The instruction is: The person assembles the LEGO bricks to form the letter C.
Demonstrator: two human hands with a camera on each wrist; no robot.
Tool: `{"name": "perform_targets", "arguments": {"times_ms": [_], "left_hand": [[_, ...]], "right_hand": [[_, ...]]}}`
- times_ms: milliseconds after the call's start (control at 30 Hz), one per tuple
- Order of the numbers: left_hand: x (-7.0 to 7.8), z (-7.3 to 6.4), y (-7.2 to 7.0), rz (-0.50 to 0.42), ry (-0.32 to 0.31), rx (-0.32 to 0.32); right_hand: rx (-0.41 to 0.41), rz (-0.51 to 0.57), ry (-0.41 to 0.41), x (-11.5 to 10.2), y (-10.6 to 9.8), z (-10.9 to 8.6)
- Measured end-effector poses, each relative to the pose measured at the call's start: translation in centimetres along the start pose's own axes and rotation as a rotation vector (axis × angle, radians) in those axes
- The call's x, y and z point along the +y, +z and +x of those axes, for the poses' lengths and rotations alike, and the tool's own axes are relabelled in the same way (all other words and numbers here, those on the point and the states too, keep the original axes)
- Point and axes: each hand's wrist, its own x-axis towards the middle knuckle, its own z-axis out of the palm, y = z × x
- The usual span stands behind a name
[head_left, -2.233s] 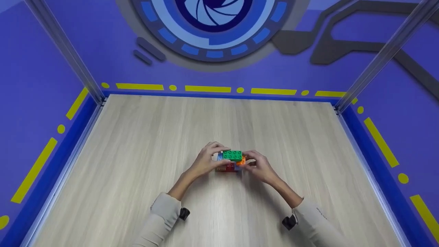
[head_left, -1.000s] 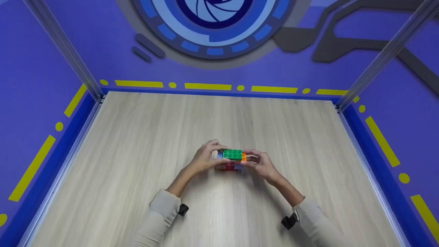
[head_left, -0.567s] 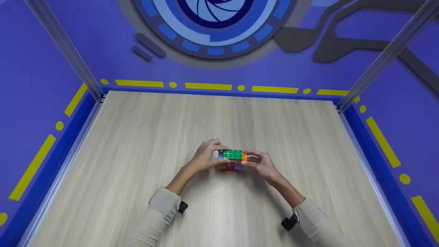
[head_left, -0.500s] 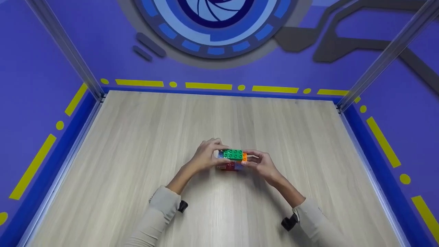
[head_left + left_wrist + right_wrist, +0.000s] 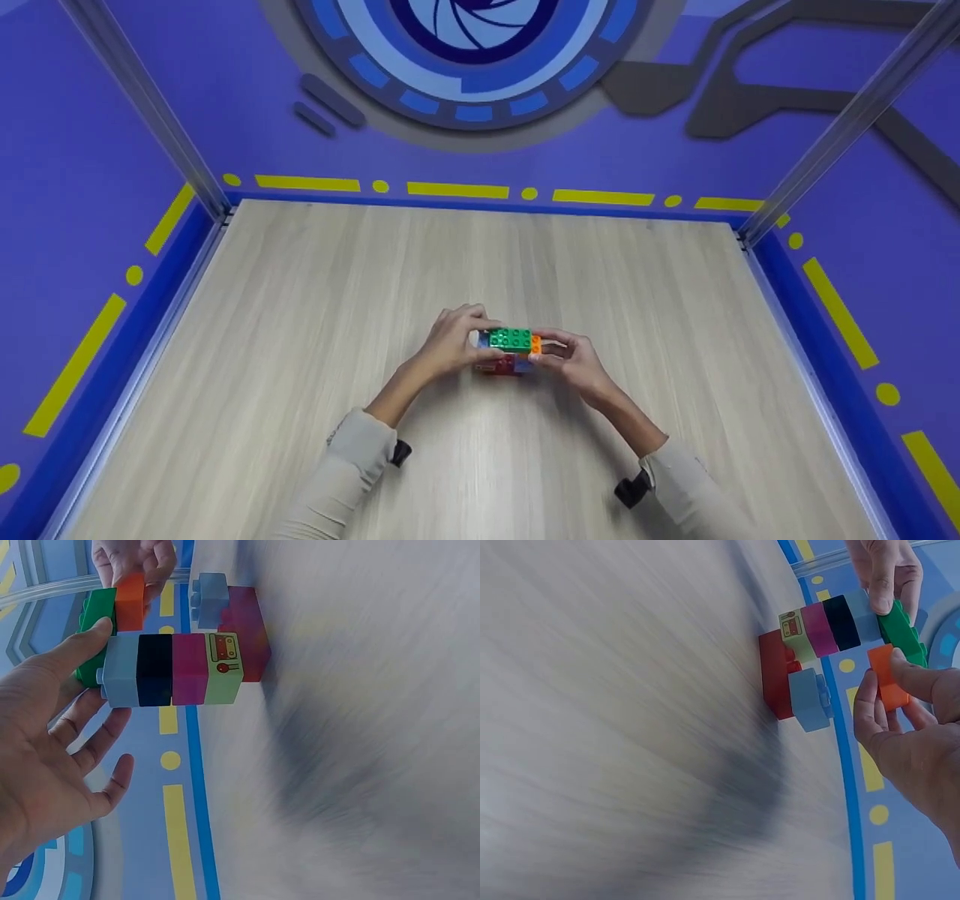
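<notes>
A toy-brick stack stands on a red base brick (image 5: 253, 637). Going up come a pale green brick with a printed picture (image 5: 223, 669), a magenta one (image 5: 190, 669), a black one (image 5: 154, 669) and a light blue one (image 5: 122, 671). On top, a long green brick (image 5: 511, 340) juts out to the right. My left hand (image 5: 450, 341) pinches the green brick between thumb and fingers. My right hand (image 5: 574, 364) pinches an orange brick (image 5: 889, 679) under the green brick's overhanging end; whether they are joined I cannot tell.
A second light blue brick (image 5: 810, 700) sits on the red base's other end, below the orange brick. The wooden tabletop (image 5: 337, 285) is bounded by blue walls with yellow marks and by metal posts (image 5: 142, 105) at the back corners.
Over about two seconds the orange brick has risen slightly and shifted right at the green brick's end, and the right fingers moved with it. Both hands have hardly moved in the last half second.
</notes>
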Motion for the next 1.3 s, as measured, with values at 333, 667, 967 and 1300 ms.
{"name": "perform_targets", "arguments": {"times_ms": [333,667,967,1300], "left_hand": [[-0.3,-0.5,0.5,-0.041,0.044,0.047],[-0.9,-1.3,1.1,-0.134,0.022,0.052],[-2.5,-2.2,0.5,-0.275,-0.057,-0.007],[-2.9,-1.5,0.9,-0.393,-0.196,0.081]], "right_hand": [[-0.025,-0.012,-0.045,0.6,-0.1,0.0],[-0.042,-0.065,-0.106,1.6,-1.1,-0.5],[0.016,-0.174,-0.099,3.4,-1.2,-1.4],[-0.014,-0.374,-0.273,3.9,0.5,-1.4]]}}
